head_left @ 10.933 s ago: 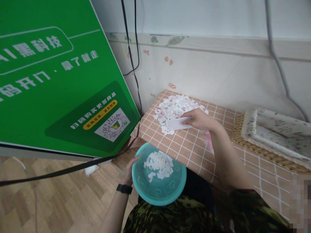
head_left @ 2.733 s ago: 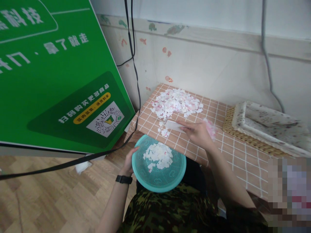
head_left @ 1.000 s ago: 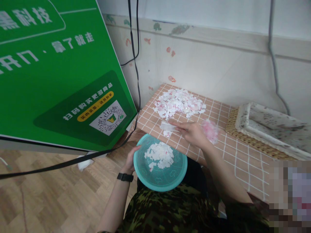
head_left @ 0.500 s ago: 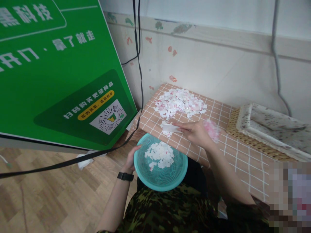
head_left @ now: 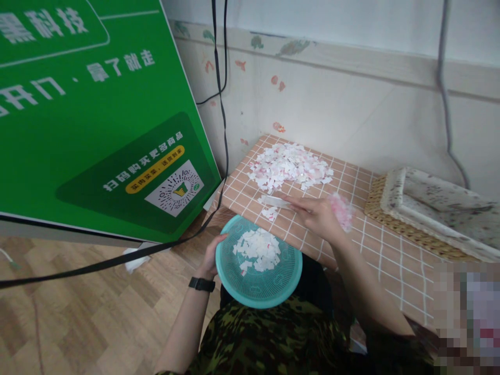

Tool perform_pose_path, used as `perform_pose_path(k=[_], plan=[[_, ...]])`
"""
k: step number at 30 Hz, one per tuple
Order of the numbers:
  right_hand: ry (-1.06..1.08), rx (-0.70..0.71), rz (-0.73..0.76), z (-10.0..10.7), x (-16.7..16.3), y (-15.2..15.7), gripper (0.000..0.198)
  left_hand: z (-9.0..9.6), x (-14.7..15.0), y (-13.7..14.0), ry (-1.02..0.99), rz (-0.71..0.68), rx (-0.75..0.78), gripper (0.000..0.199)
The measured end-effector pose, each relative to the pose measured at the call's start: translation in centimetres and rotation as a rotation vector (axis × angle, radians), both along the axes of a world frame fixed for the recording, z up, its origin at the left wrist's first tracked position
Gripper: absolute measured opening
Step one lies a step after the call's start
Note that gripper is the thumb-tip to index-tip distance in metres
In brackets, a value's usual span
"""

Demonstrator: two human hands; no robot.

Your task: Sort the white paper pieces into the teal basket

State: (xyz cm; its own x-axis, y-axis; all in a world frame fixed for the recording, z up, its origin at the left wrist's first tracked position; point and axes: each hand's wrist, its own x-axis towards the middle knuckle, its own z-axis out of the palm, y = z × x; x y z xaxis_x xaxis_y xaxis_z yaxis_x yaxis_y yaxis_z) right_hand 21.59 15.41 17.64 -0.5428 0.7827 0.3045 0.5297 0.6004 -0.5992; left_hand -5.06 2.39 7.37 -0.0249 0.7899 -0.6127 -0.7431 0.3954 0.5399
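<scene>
My left hand (head_left: 212, 256) grips the left rim of a round turquoise plastic colander (head_left: 255, 294), tilted at the table's front edge; its thumb lies over the rim and the other fingers are hidden. White paper scraps (head_left: 258, 250), a few with red marks, lie heaped inside it. Over the table, my right hand (head_left: 312, 212) is closed on a flat white strip (head_left: 274, 201) pointing left. Just below the strip lies a small cluster of scraps (head_left: 269, 213). Behind it spreads a larger pile of white and pinkish paper scraps (head_left: 289, 165).
A checked brown cloth covers the table (head_left: 385, 245). Pink-and-white fluffy material (head_left: 341, 211) shows beside my right wrist. At the right stands a cloth-lined wicker basket (head_left: 414, 234). A green sign panel (head_left: 97, 130) rises at the left, with a black cable (head_left: 224, 135) hanging before it.
My right hand and the white strip have shifted slightly away from me, uncovering more of the small scrap cluster. The left hand and colander stay nearly still.
</scene>
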Motion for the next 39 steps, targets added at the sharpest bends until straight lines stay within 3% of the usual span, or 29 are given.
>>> perform_pose_path(k=[6, 11, 14, 20, 35, 39], plan=[[0.043, -0.070, 0.130, -1.0, 0.6, -1.4, 0.045, -0.2, -0.1, 0.0, -0.003, 0.003, 0.006, 0.013], [0.065, -0.079, 0.167, -1.0, 1.8, -2.1, 0.037, -0.1, -0.1, 0.0, -0.005, -0.016, -0.004, 0.015], [0.095, -0.079, 0.107, -0.9, 2.8, -2.3, 0.033, -0.2, -0.1, 0.0, -0.001, 0.006, -0.002, 0.012], [0.124, -0.031, -0.151, -2.0, 3.5, -2.6, 0.030, -0.2, -0.1, -0.1, 0.012, 0.006, -0.022, 0.013], [0.096, -0.059, -0.112, -2.4, 2.2, -3.7, 0.033, 0.4, 0.3, 0.2, -0.015, 0.013, -0.044, 0.012], [0.114, -0.041, -0.223, -2.0, 2.4, -4.3, 0.032, 0.2, 0.3, 0.2, -0.016, 0.005, -0.035, 0.013]])
